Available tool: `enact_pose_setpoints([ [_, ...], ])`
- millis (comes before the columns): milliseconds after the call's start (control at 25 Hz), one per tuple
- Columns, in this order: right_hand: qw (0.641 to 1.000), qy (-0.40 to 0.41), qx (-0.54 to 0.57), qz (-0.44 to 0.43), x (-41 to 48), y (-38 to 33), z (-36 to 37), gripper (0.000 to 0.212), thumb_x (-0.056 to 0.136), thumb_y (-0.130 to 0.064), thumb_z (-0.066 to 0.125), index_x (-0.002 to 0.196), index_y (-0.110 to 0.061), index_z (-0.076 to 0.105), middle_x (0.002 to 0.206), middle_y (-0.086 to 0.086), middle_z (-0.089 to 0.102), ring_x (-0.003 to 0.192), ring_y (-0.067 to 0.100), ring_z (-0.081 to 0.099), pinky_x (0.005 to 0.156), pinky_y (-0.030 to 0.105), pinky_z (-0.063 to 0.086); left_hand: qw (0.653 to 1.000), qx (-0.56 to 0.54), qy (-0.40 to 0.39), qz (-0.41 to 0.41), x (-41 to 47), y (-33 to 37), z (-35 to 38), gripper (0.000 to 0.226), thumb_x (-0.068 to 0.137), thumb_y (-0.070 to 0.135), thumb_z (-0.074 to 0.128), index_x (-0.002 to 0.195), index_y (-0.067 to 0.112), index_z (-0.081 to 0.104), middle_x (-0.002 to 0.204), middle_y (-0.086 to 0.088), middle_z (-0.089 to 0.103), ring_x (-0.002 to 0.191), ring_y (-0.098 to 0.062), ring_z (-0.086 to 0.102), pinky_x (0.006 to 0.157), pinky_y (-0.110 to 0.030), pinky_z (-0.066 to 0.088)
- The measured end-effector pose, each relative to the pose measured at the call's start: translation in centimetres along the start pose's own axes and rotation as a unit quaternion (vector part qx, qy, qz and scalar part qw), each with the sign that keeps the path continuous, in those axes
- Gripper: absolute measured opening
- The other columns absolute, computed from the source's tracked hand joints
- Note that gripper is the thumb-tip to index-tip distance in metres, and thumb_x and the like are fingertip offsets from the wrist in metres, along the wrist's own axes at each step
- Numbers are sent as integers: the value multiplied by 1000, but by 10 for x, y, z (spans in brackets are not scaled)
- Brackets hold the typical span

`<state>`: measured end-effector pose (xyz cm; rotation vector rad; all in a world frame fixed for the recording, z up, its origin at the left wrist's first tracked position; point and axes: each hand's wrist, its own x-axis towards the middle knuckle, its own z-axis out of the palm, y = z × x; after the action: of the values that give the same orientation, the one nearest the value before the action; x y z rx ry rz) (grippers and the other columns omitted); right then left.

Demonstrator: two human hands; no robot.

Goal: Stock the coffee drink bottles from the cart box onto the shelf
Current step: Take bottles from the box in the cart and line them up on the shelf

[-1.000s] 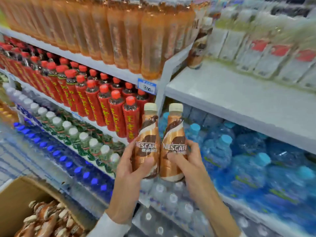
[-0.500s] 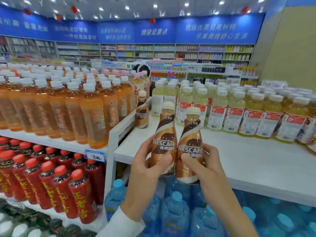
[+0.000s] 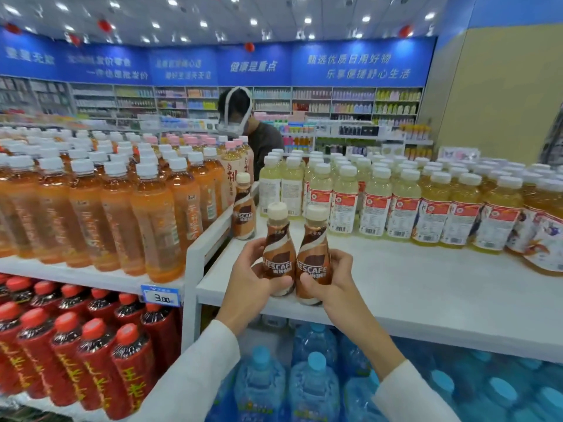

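Two brown coffee bottles with cream caps stand side by side at the front edge of the white top shelf (image 3: 426,287). My left hand (image 3: 248,280) grips the left coffee bottle (image 3: 278,248) and my right hand (image 3: 332,281) grips the right coffee bottle (image 3: 313,254). Whether their bases touch the shelf I cannot tell. A third coffee bottle (image 3: 243,208) stands upright farther back on the shelf, against the left divider. The cart box is out of view.
Orange tea bottles (image 3: 122,208) fill the shelf bay to the left, beyond a white divider (image 3: 198,263). Pale yellow drink bottles (image 3: 396,202) line the back of the white shelf. Red bottles (image 3: 76,345) and blue water bottles (image 3: 313,385) sit below. A person (image 3: 253,138) stands behind the shelves.
Both hands have risen with the two coffee bottles from the lower shelves up to the front edge of the white top shelf, and the view has tilted up.
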<state>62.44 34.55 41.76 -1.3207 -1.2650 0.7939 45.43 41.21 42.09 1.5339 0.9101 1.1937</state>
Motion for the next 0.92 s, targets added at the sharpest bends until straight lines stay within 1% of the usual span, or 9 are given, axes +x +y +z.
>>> enact_pose_setpoints([
  [120,1000,-11,-25,1,3,4,3,54,98,-18,66,129,-34,25,128,-14,53,100,-18,59,79,4,48,1000,18,3,17,3,-9,-3,75,69,-4,87,117,44,56,120,15,69,104,6,67,78,-10,54],
  [240,997,-34,-65,17,2,-3,4,55,101,-22,59,134,-37,18,134,-13,51,113,-12,57,84,2,45,999,48,-6,16,2,-11,-3,74,76,5,85,133,38,53,128,13,67,117,-3,63,99,-25,54],
  [280,996,-32,-84,15,0,-4,4,58,101,-24,60,138,-37,17,137,-12,49,121,-5,55,93,6,44,998,67,-6,11,1,-10,-3,76,76,12,87,139,35,51,131,12,65,120,-6,61,102,-29,51],
  [360,992,13,-122,11,-6,-5,7,76,94,-31,70,148,-32,17,142,-11,41,128,6,48,108,24,41,992,128,17,7,-2,-7,-3,80,72,29,90,141,33,50,131,13,62,118,-8,59,99,-28,51],
  [440,986,88,-142,17,-13,-6,14,79,86,-37,77,146,-32,25,138,-11,45,122,9,52,105,33,46,982,178,63,5,-5,-5,1,76,70,37,90,137,32,53,128,10,61,112,-10,61,96,-29,53],
  [560,972,154,-179,5,-11,-3,24,53,87,-36,76,127,-34,41,123,-10,56,108,12,60,94,34,51,972,211,103,2,-5,-6,9,66,74,39,87,131,30,56,124,7,62,110,-11,61,98,-33,54],
  [760,962,157,-223,9,25,-8,36,48,89,-35,73,119,-27,36,115,-6,45,103,16,55,82,27,39,965,221,138,-21,24,-4,13,56,76,39,85,125,28,59,123,6,67,113,-15,62,100,-35,50],
  [840,963,140,-230,29,46,-11,39,50,91,-33,72,123,-21,36,122,1,47,111,23,57,84,30,44,965,211,154,-28,38,-3,15,56,77,36,86,125,26,60,124,5,68,116,-18,62,103,-38,50],
  [920,962,131,-234,41,65,-14,42,54,92,-30,72,129,-17,35,130,7,47,119,28,56,94,37,49,964,209,162,-31,51,-3,16,55,78,32,85,126,23,60,125,2,68,119,-22,61,105,-42,50],
])
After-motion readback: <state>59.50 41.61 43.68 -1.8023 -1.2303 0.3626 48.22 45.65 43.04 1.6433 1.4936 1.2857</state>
